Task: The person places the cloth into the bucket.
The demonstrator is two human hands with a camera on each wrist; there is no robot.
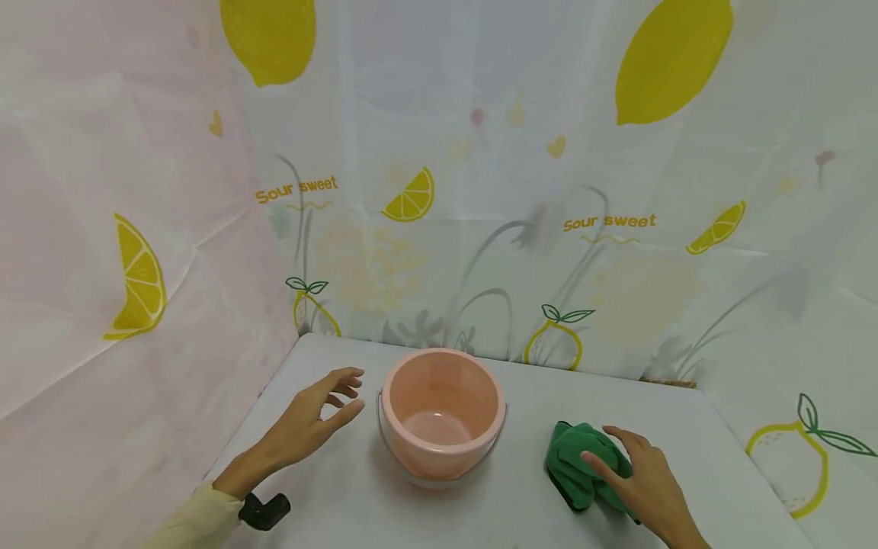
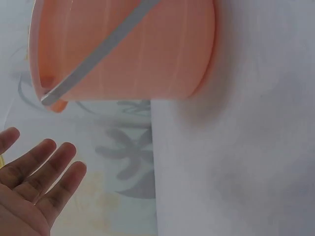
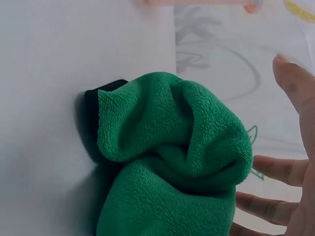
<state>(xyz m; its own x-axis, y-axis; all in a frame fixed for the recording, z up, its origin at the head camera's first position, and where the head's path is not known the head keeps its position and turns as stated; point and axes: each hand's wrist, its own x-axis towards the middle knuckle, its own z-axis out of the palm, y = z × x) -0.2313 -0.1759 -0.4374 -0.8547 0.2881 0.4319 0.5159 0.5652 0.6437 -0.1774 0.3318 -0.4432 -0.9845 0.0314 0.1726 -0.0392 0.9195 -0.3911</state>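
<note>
A pink bucket [image 1: 439, 457] with a grey handle [image 2: 103, 51] stands upright in the middle of the white table. My left hand [image 1: 312, 419] hovers to its left, fingers spread and apart from the rim, holding nothing. On the right lies a crumpled green cloth [image 1: 583, 465] with a dark edge. Right over the cloth is my right hand [image 1: 648, 480], its thumb and fingers spread around the near side. In the right wrist view the fingertips [image 3: 275, 169] are right at the cloth's folds, some of them partly hidden behind it.
The white table [image 1: 329, 488] meets a lemon-print curtain [image 1: 439, 252] at the back and on both sides. A black device [image 1: 265, 511] is strapped to my left wrist, below a cream sleeve [image 1: 199, 518]. The inside of the bucket shows only its bare bottom.
</note>
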